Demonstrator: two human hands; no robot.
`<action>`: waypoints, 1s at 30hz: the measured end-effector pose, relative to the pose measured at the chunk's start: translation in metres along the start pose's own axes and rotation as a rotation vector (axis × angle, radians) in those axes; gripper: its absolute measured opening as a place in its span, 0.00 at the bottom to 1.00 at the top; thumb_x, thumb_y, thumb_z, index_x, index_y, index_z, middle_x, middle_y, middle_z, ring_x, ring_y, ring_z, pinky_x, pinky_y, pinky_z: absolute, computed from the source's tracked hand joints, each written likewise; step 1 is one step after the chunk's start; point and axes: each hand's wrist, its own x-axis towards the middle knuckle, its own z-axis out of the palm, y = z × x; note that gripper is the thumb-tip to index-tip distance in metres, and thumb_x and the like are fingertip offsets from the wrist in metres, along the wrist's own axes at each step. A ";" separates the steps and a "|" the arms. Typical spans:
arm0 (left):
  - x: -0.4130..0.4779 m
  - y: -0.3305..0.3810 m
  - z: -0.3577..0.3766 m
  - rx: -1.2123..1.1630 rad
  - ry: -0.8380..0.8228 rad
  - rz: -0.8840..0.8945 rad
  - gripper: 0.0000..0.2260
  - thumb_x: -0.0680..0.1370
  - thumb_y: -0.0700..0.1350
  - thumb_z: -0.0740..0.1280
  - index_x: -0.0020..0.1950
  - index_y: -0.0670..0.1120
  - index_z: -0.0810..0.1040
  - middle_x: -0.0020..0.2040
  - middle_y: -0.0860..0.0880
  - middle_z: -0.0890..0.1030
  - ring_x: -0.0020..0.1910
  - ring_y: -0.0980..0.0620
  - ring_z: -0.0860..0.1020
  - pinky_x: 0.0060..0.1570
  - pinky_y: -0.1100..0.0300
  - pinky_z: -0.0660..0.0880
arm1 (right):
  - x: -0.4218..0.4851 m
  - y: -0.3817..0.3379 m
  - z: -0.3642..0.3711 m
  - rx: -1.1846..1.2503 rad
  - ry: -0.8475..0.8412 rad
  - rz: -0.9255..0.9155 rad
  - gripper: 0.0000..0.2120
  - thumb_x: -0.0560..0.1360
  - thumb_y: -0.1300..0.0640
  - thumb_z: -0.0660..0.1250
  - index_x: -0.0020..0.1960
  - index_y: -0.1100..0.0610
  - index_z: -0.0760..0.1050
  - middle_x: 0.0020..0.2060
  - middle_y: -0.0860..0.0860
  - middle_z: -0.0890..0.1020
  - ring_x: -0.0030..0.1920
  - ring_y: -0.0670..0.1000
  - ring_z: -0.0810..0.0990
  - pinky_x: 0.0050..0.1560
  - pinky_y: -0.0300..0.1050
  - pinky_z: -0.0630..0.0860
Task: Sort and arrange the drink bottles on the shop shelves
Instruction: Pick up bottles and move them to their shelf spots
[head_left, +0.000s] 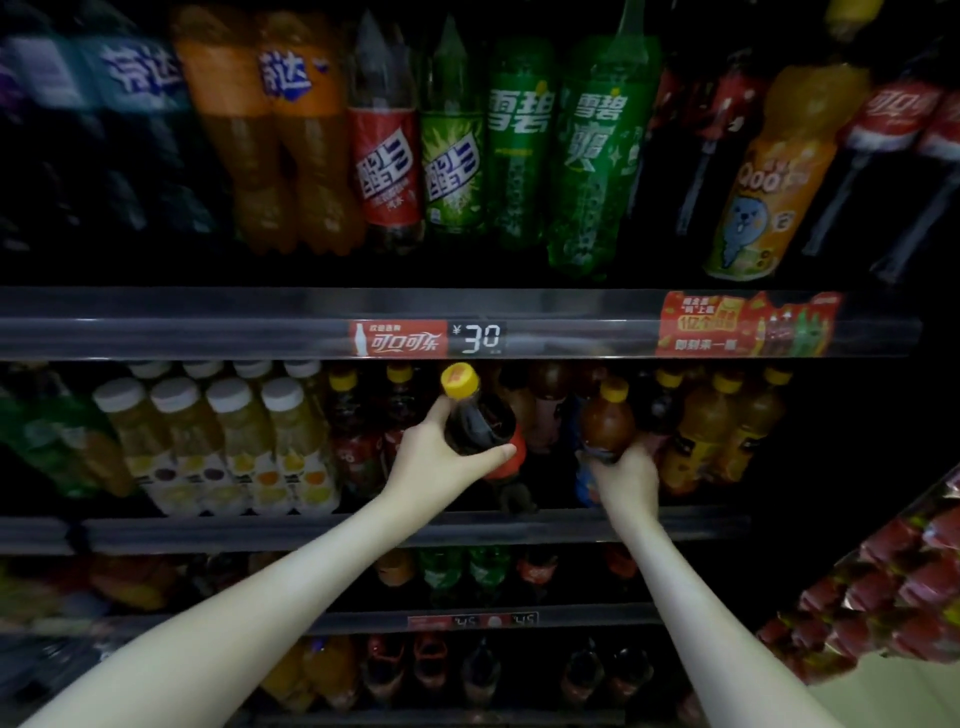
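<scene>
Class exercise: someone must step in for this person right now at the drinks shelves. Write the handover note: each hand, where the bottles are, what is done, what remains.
Left hand: shut on a dark cola bottle with a yellow cap and red label, tilted, held in front of the middle shelf.
Right hand: shut on a brown tea bottle with a yellow cap, at the same shelf.
Done: white-capped pale juice bottles stand in neat rows on the left.
Left: set both held bottles among matching drinks; the yellow-capped cluster between the hands looks mixed.
</scene>
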 end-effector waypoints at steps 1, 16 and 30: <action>0.001 0.001 -0.003 0.014 -0.009 -0.003 0.26 0.69 0.51 0.77 0.61 0.57 0.68 0.49 0.68 0.73 0.47 0.70 0.73 0.46 0.78 0.66 | 0.004 -0.001 0.002 -0.032 -0.009 0.007 0.22 0.70 0.52 0.76 0.57 0.61 0.72 0.44 0.54 0.80 0.48 0.59 0.81 0.46 0.46 0.75; 0.002 0.044 -0.037 0.176 -0.109 0.204 0.32 0.66 0.58 0.77 0.67 0.52 0.74 0.57 0.61 0.76 0.62 0.61 0.73 0.56 0.70 0.66 | -0.088 -0.083 -0.027 0.231 -0.179 -0.324 0.24 0.73 0.50 0.70 0.66 0.50 0.66 0.58 0.48 0.76 0.57 0.42 0.77 0.54 0.34 0.74; 0.013 0.140 -0.114 -0.112 -0.241 0.342 0.14 0.72 0.61 0.68 0.54 0.56 0.78 0.48 0.55 0.82 0.49 0.55 0.82 0.43 0.58 0.81 | -0.108 -0.218 -0.061 0.315 -0.382 -0.538 0.22 0.63 0.47 0.78 0.54 0.47 0.75 0.46 0.39 0.84 0.49 0.40 0.81 0.49 0.33 0.75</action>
